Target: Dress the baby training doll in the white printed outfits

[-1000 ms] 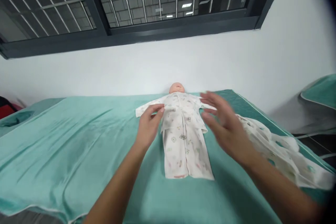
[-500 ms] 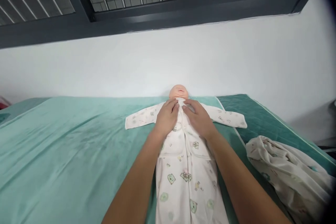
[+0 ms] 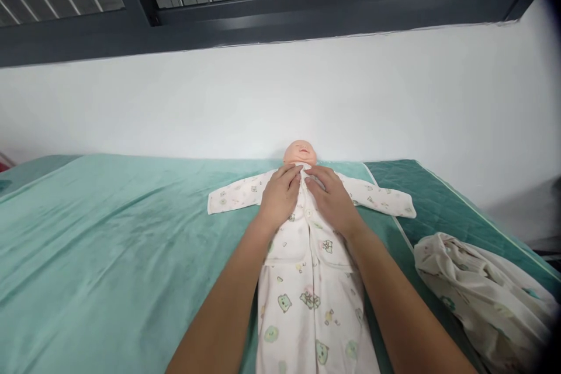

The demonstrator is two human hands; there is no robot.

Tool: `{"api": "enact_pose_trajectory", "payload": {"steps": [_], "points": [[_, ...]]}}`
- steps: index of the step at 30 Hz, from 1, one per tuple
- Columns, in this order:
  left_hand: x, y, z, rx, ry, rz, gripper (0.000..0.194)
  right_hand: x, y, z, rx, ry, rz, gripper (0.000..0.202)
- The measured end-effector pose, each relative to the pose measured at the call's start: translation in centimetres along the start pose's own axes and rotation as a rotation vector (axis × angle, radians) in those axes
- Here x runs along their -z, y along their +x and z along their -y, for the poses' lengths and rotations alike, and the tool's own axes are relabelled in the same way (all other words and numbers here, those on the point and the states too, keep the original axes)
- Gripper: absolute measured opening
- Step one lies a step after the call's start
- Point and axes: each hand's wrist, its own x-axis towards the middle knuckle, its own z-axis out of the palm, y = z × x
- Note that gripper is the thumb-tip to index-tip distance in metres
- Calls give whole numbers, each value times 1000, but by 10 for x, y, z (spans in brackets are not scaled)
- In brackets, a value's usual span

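A doll [image 3: 300, 152] lies face up, its head against the wall, in a white printed garment [image 3: 287, 298] with both sleeves spread out. My left hand [image 3: 281, 196] rests on the left side of its chest, near the collar. On the right side of the chest lies my right hand [image 3: 332, 198]. Both sets of fingertips meet the cloth at the front opening just below the neck, fingers bent and close together. Whether they pinch the cloth edges is too small to tell. Down the middle of the garment runs a seam, with a snap below my hands.
A crumpled white printed cloth [image 3: 477, 286] lies at the right on a dark green quilted cover [image 3: 442, 204]. Light green bedding [image 3: 109, 245] spreads on the left. Behind stands a white wall [image 3: 175, 105] under a dark window frame [image 3: 307, 14] with metal bars.
The view has shifted slightly. My hands stay at the collar, with the fingertips of both slightly moved at the front opening.
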Motion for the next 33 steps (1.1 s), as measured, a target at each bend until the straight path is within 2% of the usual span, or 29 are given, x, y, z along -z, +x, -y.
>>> {"api": "enact_pose_trajectory", "payload": {"steps": [10,16,19,22,27,33], "points": [[3,-1,-1,-17,17,41,40,0,-2,1,69,-102,78,40],[3,-3,-3,-5,-40,-13,33,5,-4,10,-51,82,-89,28],[6,-5,-8,22,-95,-77,23,11,-6,17,-51,139,-143,19],[10,-8,-14,34,-113,-77,16,14,-9,21,-26,125,-155,14],[13,-16,-16,11,-100,-48,20,13,-24,23,14,50,-154,15],[12,-26,-16,22,-117,-41,25,12,-52,21,21,7,-87,29]]}}
